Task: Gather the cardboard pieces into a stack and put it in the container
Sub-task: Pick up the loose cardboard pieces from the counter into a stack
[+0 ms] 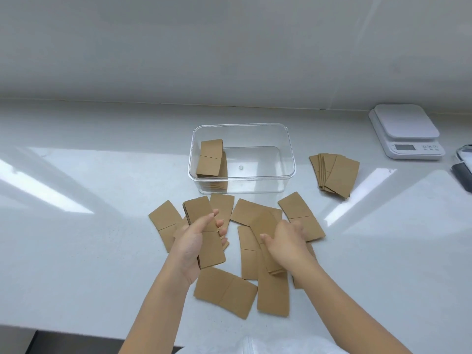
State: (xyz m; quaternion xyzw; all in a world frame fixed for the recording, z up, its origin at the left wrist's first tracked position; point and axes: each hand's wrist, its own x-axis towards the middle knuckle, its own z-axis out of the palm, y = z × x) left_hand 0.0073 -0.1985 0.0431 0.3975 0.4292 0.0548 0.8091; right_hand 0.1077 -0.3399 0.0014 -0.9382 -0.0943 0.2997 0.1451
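Several brown cardboard pieces lie scattered flat on the white counter in front of me. My left hand grips a small stack of cardboard pieces, lifted just above the scatter. My right hand is blurred and closed around a few cardboard pieces at the middle of the scatter. Behind them stands a clear plastic container with a stack of cardboard against its left wall. A fanned pile of cardboard rests to the container's right.
A white kitchen scale sits at the back right by the wall. A dark object pokes in at the right edge. The counter's front edge runs along the lower left.
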